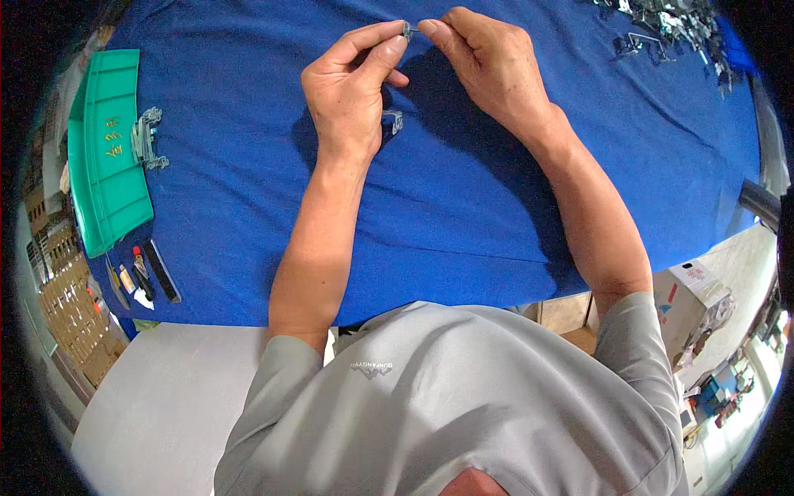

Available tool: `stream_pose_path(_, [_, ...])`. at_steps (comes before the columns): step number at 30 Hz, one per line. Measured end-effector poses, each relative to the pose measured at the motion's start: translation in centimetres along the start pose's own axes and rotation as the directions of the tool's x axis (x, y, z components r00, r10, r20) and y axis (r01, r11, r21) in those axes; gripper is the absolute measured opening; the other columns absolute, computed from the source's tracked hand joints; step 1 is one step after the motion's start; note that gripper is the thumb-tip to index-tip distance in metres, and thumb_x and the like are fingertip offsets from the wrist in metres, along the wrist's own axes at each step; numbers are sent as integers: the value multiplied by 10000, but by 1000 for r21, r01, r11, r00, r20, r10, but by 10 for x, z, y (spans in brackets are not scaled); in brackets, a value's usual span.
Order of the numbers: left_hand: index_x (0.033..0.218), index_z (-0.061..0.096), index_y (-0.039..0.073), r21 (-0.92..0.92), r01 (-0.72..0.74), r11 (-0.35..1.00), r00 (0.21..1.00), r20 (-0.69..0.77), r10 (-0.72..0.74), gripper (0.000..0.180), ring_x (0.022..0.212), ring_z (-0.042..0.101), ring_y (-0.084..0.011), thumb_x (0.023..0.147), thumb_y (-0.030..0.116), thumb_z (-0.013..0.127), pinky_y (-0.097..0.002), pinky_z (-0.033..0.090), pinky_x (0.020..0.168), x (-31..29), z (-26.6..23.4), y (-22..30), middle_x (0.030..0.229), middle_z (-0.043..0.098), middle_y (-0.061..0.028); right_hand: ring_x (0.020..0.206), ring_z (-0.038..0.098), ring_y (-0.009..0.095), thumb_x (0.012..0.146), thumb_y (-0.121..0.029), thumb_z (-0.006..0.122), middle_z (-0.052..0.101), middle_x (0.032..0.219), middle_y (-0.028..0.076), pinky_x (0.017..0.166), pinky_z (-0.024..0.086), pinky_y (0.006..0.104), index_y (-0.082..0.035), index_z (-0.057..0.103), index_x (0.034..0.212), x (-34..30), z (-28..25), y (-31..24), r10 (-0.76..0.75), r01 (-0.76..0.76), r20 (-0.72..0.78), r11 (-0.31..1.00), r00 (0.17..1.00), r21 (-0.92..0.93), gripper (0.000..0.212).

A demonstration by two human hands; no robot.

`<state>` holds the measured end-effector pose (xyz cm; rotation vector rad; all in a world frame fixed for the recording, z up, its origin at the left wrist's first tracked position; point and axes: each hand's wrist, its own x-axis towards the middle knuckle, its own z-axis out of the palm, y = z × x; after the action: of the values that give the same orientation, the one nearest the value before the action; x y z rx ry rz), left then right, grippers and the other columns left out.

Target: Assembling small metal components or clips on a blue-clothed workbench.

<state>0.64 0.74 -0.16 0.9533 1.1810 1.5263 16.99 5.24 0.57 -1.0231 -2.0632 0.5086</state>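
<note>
Near the far edge of the blue cloth, my left hand [346,99] pinches a small grey clip-like part [406,32] between thumb and fingertips. Facing it, my right hand [495,70] has its thumb and forefinger closed on a thin metal pin [416,30], whose end meets the grey part. Beside the heel of my left hand shows a grey plastic bracket [396,122]; whether it lies on the cloth or hangs from the hand I cannot tell. Several similar grey brackets [149,139] are bunched against the green bin at the left.
The green plastic bin [142,194] stands at the left on the blue cloth [240,207]. Below it lie a black bar [162,271] and several small hand tools [139,277]. A heap of black and silver metal parts [674,21] covers the far right, with a bent wire piece [643,41] nearby.
</note>
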Motion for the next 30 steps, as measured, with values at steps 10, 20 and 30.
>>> stream_pose_path(10, [1087, 721, -36, -2, 3, 1000, 999, 45, -3, 226, 731, 651, -114, 869, -52, 666, -217, 540, 588, 1, 0, 1, 1015, 730, -113, 610, 606, 369, 927, -138, 670, 599, 700, 191, 537, 461, 421, -4, 539, 811, -1, 0, 2, 50, -50, 9, 999, 999, -1, 221])
stream_pose_path(20, [1087, 722, -45, 63, -21, 998, 1000, 3, 21, 278, 639, 615, -106, 861, -106, 571, -204, 511, 566, -1, -1, -1, 1001, 728, -125, 617, 627, 371, 928, -133, 670, 609, 690, 197, 531, 459, 430, -2, 543, 824, 0, -1, -3, 54, -52, -13, 993, 998, 103, 210])
stream_pose_path(30, [1088, 720, -46, 32, -51, 998, 999, 2, 51, 271, 734, 654, -127, 872, -105, 566, -226, 553, 602, 1, 1, -3, 1021, 723, -136, 608, 612, 370, 929, -134, 669, 595, 684, 192, 532, 453, 423, -6, 540, 843, 0, -2, 1, 40, -37, -16, 989, 999, 143, 200])
